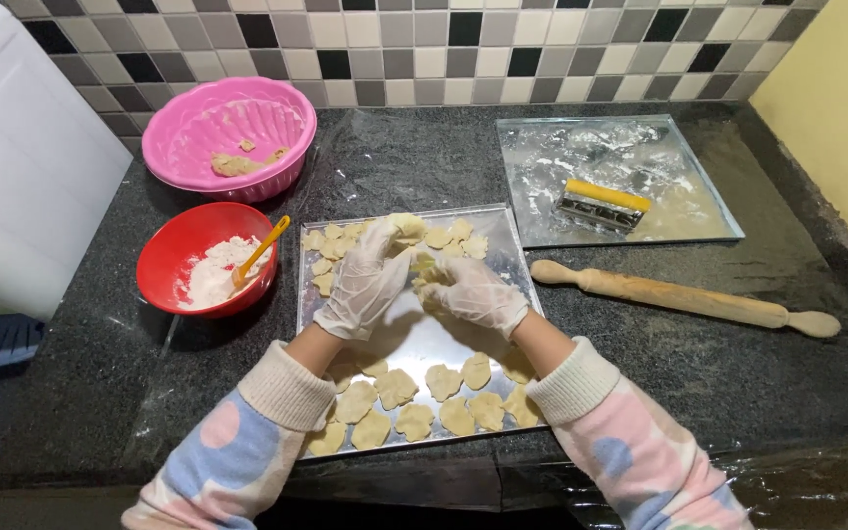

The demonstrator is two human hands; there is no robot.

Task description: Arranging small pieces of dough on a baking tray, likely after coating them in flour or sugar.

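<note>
Seen from the head camera, two gloved hands work over a metal baking tray (512, 257) on a dark stone counter (699, 383). The left hand (365, 282) reaches toward the tray's far edge, fingers drawn together and pinching a pale, thin dough piece (406, 226), small, roundish and wavy-edged; it has no clear long axis. The right hand (475, 292) rests just beside it, fingers curled over another dough piece (427, 284), though whether they grip it cannot be told.

More cut dough shapes (414, 397) lie flat in loose rows along the tray's near edge, and others (331, 245) cluster at its far side; the middle is bare metal.

To the left, a red bowl (174, 245) holds white flour and an orange-handled spoon (262, 250) leaning to the right. Behind it, a pink bowl (228, 108) holds a few scraps of dough. At the far right, a second flat tray (709, 211), dusted with flour, carries a yellow-handled cutter (603, 203). A wooden rolling pin (684, 298) lies on the counter between the trays, its long axis running left to right, slightly slanted.
</note>
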